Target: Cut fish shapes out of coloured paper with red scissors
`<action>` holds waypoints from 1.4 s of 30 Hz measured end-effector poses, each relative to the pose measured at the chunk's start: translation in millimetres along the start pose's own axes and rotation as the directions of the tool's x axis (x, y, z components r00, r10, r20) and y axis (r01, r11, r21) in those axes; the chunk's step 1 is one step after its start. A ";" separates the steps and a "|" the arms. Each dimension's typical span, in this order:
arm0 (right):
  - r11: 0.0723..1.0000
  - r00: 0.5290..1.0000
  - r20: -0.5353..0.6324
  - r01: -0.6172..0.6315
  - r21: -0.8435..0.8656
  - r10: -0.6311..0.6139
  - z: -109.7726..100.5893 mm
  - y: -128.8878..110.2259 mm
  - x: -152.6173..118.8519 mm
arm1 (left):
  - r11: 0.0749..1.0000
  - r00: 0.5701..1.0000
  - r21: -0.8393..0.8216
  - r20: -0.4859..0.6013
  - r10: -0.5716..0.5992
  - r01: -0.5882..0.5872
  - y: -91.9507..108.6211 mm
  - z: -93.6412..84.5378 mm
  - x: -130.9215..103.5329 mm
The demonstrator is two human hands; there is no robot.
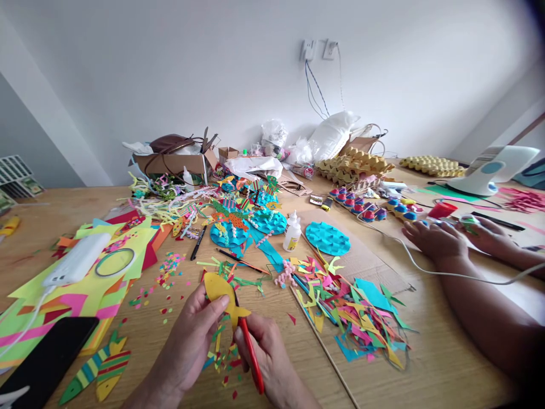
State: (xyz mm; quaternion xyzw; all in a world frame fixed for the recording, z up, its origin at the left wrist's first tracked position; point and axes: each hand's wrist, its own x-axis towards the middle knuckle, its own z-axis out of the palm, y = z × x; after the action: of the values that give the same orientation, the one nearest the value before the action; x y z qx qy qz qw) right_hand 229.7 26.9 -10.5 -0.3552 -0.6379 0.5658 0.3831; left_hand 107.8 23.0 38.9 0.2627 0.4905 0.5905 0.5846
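Note:
A yellow paper fish (219, 287) is pinched between the thumb and fingers of my left hand (198, 324). My right hand (266, 346) grips red-handled scissors (252, 355), whose blades are at the fish's tail end. Below both hands, small coloured paper scraps lie on the wooden table (170, 301). Two striped paper fish, one green (85, 372) and one yellow and red (111, 375), rest at the lower left beside a black phone (51, 363).
A glue bottle (292, 234) stands behind my hands, near blue scalloped discs (327, 238). Paper cuttings (361, 318) and a thin stick (326, 349) lie to the right. Another person's hands (438, 238) are at the far right. A power bank (76, 261) sits on coloured sheets.

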 end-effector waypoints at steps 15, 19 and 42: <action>0.993 0.999 0.027 -0.025 -0.113 0.028 -1.1 1.6 0.7 | 0.999 0.998 0.047 0.069 0.012 -0.015 2.3 -11.2 1.2; 0.996 0.999 0.032 -0.027 -0.089 0.030 -1.9 -0.7 -0.1 | 0.994 0.992 0.105 0.125 -0.010 -0.004 4.3 -14.2 2.0; 0.999 0.999 0.037 -0.017 -0.048 0.019 -2.1 1.7 0.9 | 0.988 0.985 0.150 0.160 -0.058 0.034 4.7 -15.9 2.7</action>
State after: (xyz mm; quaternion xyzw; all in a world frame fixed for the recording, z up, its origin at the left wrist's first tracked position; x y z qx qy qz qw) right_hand 231.2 28.8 -12.0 -0.3594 -0.6549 0.5604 0.3575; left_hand 91.2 22.0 36.3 0.3412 0.4885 0.5156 0.6157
